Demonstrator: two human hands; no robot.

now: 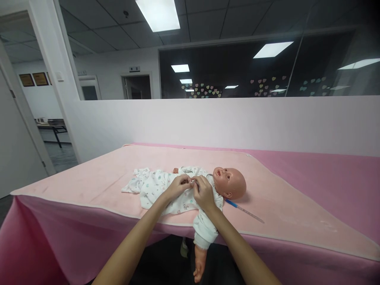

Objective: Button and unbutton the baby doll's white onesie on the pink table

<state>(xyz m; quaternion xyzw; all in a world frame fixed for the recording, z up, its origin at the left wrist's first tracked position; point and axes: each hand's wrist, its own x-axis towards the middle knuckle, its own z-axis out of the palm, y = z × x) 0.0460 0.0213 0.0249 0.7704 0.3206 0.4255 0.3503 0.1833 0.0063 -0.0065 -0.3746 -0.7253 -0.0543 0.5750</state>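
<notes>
A bald baby doll (236, 183) lies on its back, head to the right, dressed in a white printed baby outfit (157, 186). At its chest, my left hand (179, 187) pinches the front of the outfit. My right hand (204, 191) is closed on the same fabric just beside it, fingertips nearly meeting. What exactly lies between the fingertips is too small to make out. One doll arm (200, 261) hangs over the table's front edge below my right wrist. Near the doll's head rests a thin rod with a blue end (231, 203).
The table wears a pale peach cloth (97, 178) over a pink cover (341, 178) that drapes down in front. Behind it runs a white half wall (213, 124) with glass above. A door (18, 126) stands at the left.
</notes>
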